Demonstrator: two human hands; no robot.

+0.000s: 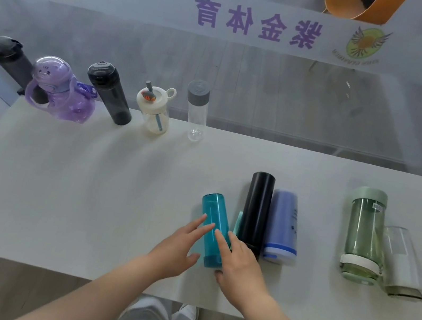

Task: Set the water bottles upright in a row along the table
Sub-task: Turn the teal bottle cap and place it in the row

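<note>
The teal bottle point(214, 227) lies flat on the near middle of the surface point(73, 192), its long axis running near to far, darker cap end nearest and base pointing away. The left hand point(178, 249) rests against its left side with fingers straight and relaxed; the right hand point(240, 262) lies over its near right side, fingers extended, not curled round it, hiding part of the cap end. Just right lie a black bottle point(256, 209) and a lilac bottle point(282, 227), side by side, same direction. Well apart to the right lie a green glass bottle point(364, 236) and a clear one point(401, 264), touching. Along the far left edge stand five upright bottles: dark grey point(9, 59), purple point(59, 89), smoky black point(109, 92), cream straw cup point(155, 111), clear with grey cap point(197, 110).
</note>
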